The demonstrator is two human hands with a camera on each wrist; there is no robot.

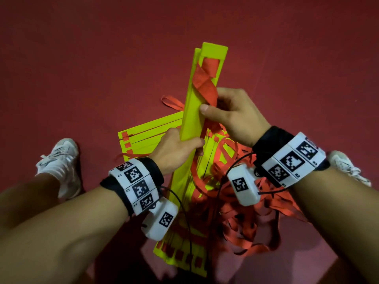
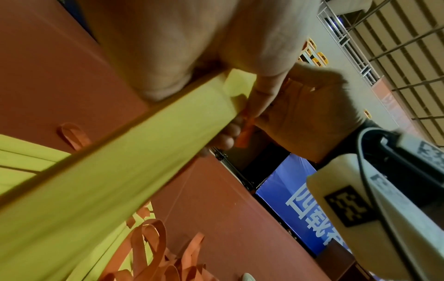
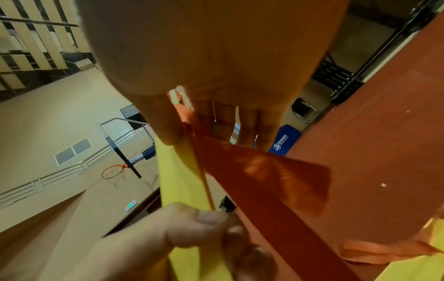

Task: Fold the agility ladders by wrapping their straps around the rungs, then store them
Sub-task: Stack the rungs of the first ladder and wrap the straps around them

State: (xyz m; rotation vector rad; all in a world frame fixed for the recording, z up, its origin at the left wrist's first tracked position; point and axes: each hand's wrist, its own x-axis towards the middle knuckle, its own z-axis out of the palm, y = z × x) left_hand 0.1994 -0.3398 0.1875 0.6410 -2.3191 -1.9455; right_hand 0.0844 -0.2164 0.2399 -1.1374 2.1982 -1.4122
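Note:
A bundle of yellow rungs stands tilted above the red floor, with a red strap wound round its upper part. My left hand grips the bundle's lower end; the rungs cross the left wrist view under its palm. My right hand pinches the strap against the rungs, thumb on the yellow face. In the right wrist view the strap runs out from under the thumb beside the rungs. Another stack of yellow rungs lies below, tangled in loose red straps.
A second flat stack of yellow rungs lies on the red floor to the left. White shoes stand on either side. A basketball hoop and a blue padded banner show in the wrist views.

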